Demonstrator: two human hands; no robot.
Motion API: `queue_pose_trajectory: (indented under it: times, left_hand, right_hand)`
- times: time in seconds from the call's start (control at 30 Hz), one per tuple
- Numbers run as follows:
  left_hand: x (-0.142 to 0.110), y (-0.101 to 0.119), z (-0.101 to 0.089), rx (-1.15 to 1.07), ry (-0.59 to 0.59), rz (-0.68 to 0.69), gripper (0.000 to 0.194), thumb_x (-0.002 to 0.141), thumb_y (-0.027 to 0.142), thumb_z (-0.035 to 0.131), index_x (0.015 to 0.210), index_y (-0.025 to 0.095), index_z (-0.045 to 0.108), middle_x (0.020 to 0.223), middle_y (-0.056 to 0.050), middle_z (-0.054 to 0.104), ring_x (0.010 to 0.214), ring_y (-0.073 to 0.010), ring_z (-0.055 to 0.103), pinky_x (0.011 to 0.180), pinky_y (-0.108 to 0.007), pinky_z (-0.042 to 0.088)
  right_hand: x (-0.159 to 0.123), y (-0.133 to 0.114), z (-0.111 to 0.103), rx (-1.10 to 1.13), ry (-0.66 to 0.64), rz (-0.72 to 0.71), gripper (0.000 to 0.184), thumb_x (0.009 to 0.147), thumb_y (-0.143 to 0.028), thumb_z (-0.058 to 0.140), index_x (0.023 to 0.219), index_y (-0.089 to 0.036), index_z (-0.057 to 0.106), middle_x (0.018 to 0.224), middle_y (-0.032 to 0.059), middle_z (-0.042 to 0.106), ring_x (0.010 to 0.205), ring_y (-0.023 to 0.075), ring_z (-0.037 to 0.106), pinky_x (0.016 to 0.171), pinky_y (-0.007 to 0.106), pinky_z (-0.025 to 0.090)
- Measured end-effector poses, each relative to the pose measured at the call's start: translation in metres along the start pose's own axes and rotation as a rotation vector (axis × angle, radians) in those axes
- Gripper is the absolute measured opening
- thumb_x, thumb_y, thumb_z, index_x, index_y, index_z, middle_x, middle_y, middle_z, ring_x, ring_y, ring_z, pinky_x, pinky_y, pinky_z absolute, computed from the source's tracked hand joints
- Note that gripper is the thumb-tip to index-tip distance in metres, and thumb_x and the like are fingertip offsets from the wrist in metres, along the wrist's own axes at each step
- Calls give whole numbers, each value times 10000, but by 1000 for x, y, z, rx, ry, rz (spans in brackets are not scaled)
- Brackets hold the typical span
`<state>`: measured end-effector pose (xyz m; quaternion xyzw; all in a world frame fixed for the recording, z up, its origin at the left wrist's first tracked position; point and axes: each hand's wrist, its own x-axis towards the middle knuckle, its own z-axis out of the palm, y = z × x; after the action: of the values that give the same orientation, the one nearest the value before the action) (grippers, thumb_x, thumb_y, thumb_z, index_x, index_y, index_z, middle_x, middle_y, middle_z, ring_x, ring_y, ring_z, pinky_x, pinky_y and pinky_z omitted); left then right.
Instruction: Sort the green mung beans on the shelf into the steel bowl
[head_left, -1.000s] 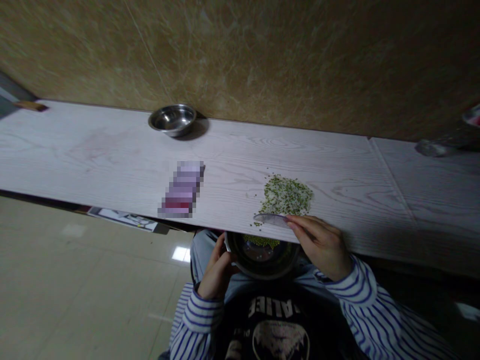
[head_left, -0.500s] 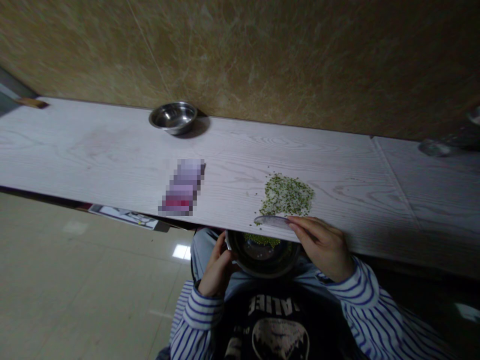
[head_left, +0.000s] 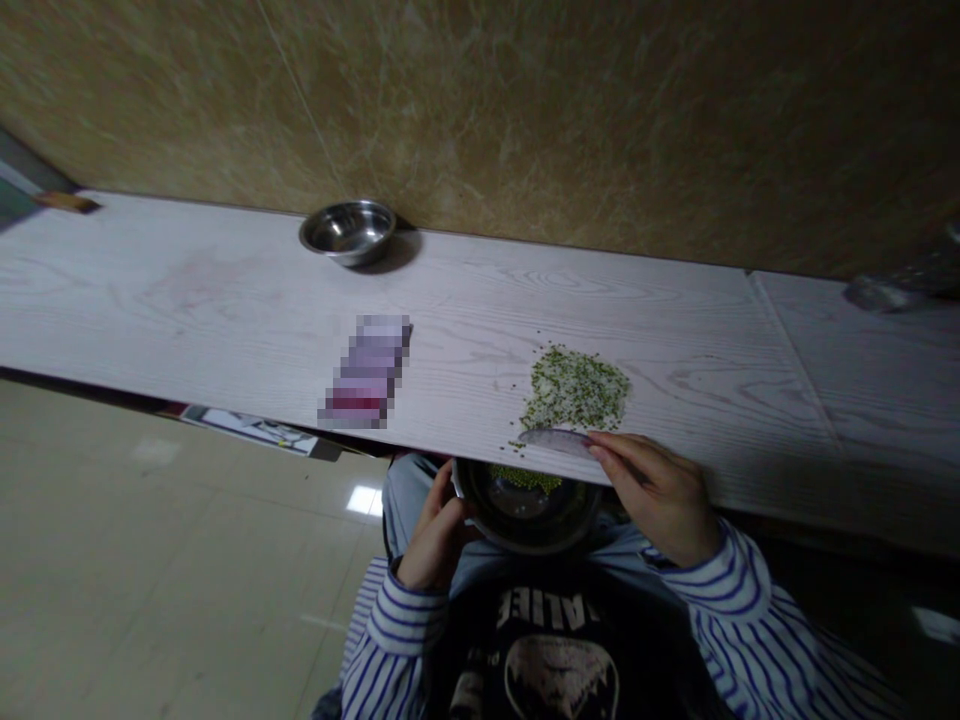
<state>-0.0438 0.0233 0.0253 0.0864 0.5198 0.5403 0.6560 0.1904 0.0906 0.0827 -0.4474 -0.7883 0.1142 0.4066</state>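
Green beans mixed with white grains (head_left: 577, 388) lie spread in a patch on the white wood-grain table (head_left: 465, 300). At the patch's near edge, my right hand (head_left: 660, 492) pinches a flat, purplish-grey strip with a rounded tip (head_left: 556, 441), shaped like a comb; fine detail on it is too blurred to tell. The strip lies along the table's front edge, just beside a few stray beans. My left hand (head_left: 436, 535) grips the left rim of a metal bowl (head_left: 517, 535) below that edge, over my lap. Green beans (head_left: 529, 479) show inside this bowl, partly hidden by the tabletop.
A second metal bowl (head_left: 347, 232) stands near the wall at the back. Left of the beans lies a pixelated flat rectangular object (head_left: 367, 372). A clear plastic item (head_left: 881, 292) is at the far right. Printed papers (head_left: 251, 430) stick out under the table's front edge.
My right hand and the strip have shifted slightly to the right along the table edge. My left hand and the bowl stay nearly still.
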Motion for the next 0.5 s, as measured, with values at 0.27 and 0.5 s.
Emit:
queue_pose_trajectory:
  times: [0.27,0.5]
  left_hand:
    - [-1,0,1,17,1,7,619,604,171,703,1217,249,660,1083,-46,696,866,-245,662,619,-303,539]
    - [-1,1,-2,15,3,18,659,612,170,706,1262,238,621,1001,-34,684,780,-209,642,509,-244,473]
  right_hand:
    - [-1,-5,1,8,0,-25,213,905,-108,637,1027,-228,765,928,58,814,804,191,776,774,296,644]
    - [-1,-2,6,-12,11,-5,208,916,-115,629,1036,-220,762,948,63,814,823,191,775,794,302,639]
